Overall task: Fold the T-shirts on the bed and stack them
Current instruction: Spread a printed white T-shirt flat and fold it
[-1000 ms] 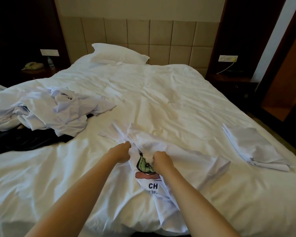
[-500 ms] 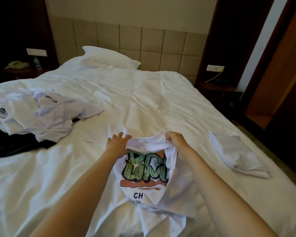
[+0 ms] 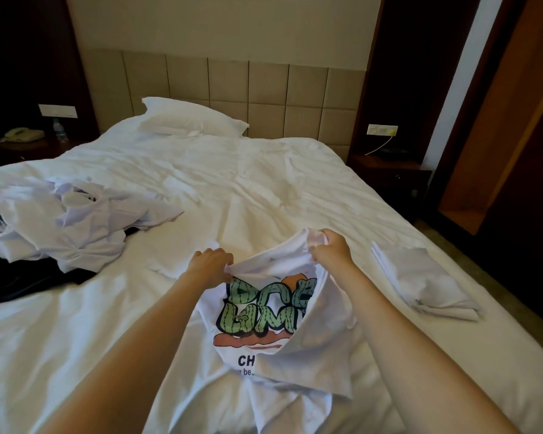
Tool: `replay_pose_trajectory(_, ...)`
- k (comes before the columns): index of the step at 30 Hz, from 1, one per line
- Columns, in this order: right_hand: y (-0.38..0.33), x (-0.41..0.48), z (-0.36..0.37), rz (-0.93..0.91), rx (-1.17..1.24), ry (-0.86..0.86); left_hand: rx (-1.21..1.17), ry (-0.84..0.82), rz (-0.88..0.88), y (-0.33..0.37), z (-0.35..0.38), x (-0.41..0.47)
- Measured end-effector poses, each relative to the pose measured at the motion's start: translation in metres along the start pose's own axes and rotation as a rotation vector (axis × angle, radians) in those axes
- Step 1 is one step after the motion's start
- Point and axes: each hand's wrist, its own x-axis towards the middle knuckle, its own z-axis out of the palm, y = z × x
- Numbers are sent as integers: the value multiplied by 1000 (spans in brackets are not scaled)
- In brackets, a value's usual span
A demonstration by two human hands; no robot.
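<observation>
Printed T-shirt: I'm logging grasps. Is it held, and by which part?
Yes. The T-shirt is held by its raised upper edge: the left hand pinches the edge's left end, and the right hand grips bunched cloth at its right end.

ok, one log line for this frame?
step: fold, not started | left hand: grips printed T-shirt edge | right hand: grips same edge, higher | folded T-shirts: bed right | unfolded pile: bed left
</observation>
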Motion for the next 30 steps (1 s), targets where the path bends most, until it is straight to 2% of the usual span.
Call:
replay_pose_trajectory(8,0,-4,-17,-43,-12,168,34,-87,94,-8,-22,-20)
replay_pose_trajectory(12,-2,-5,-20,2,-34,214,-269,-61,52,-9,-27,-28)
replay_pose_trajectory(15,-5,-10,-24,53,-19,218,-459,5,17,-12,-36,-34)
replay_pose_trajectory(19,-8,-10,-30,130,18,222,-503,135,6,-19,-50,-39)
replay_pose_trajectory(22,-14,-10,-33,185,82,207,-625,223,1,-25,-60,-44)
replay_pose_trajectory(26,-22,-14,-39,190,159,225,-812,370,-13,-25,-71,-48)
replay_pose_trajectory(30,-35,-20,-41,157,192,233,-858,434,-17,-17,-84,-50)
